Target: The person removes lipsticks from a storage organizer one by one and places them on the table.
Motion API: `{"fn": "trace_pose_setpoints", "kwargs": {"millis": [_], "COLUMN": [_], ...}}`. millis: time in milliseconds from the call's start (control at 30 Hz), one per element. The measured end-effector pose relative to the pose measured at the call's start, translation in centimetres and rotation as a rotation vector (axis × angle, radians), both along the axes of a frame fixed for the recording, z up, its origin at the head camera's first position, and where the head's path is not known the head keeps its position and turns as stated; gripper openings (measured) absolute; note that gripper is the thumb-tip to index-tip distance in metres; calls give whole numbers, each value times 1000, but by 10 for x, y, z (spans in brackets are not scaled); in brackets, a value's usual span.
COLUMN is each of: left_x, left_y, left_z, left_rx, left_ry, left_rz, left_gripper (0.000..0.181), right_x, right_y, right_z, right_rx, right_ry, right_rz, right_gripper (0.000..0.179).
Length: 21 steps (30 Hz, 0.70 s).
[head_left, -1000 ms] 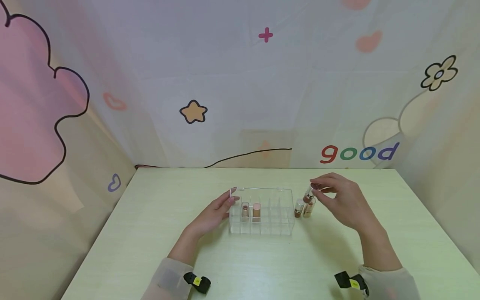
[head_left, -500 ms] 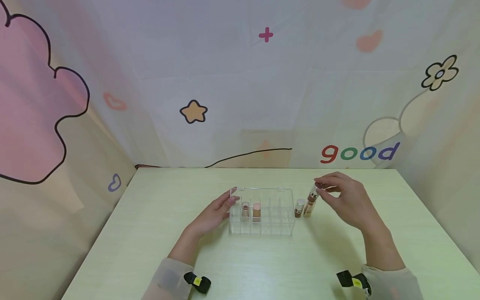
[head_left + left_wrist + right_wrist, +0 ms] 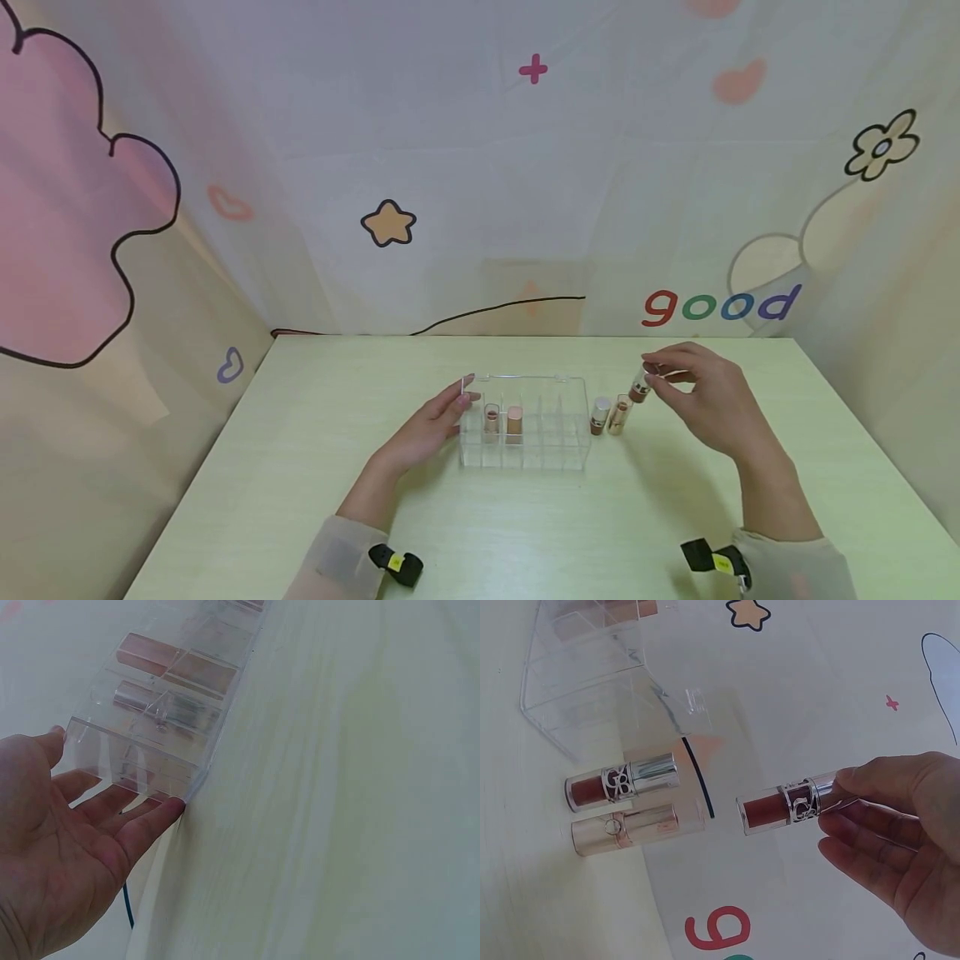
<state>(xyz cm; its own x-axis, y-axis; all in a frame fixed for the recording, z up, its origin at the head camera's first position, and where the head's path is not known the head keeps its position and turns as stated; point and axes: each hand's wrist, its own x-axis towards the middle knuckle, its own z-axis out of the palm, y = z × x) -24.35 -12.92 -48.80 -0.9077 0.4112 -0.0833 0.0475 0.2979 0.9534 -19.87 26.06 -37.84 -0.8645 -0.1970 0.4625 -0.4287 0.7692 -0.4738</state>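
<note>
A clear acrylic lipstick organizer [image 3: 525, 454] with compartments stands on the table, holding two lipsticks, a pink-capped one [image 3: 514, 421] and a clear-capped one [image 3: 491, 418]. My left hand [image 3: 427, 425] holds the organizer's left end, fingers curved along its side wall. Right of the organizer, my right hand [image 3: 701, 396] pinches a lipstick tube [image 3: 780, 808] by its silver end between thumb and fingers. That tube is raised and tilted, its clear end with reddish-brown colour pointing down. Close to the organizer's right side stand a silver-topped lipstick [image 3: 622, 781] and a gold-pink lipstick [image 3: 626, 827], side by side.
The pale wooden table [image 3: 360, 375] ends at a printed cloth backdrop [image 3: 450, 275] with a star and the word "good". Both sleeves carry black wrist straps [image 3: 397, 565] near the table's front.
My right hand has moved right with the pinched lipstick, away from the two standing lipsticks, so the gold-pink one now shows fully. My left hand and the organizer stay in place.
</note>
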Motion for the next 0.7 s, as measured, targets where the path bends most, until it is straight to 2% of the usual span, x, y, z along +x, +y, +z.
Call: {"fn": "trace_pose_setpoints", "kwargs": {"millis": [233,700], "left_x": [2,2], "left_y": [2,1], "left_z": [4,2], "left_rx": [-16,-21], "left_ry": [1,10], "left_rz": [5,10], "left_gripper": [61,62], "right_x": [1,1], "right_y": [5,8], "right_z": [-1,-1], "right_rx": [-5,-3], "right_ry": [18,-7], "right_rz": [-6,-25], "right_gripper": [25,25]}}
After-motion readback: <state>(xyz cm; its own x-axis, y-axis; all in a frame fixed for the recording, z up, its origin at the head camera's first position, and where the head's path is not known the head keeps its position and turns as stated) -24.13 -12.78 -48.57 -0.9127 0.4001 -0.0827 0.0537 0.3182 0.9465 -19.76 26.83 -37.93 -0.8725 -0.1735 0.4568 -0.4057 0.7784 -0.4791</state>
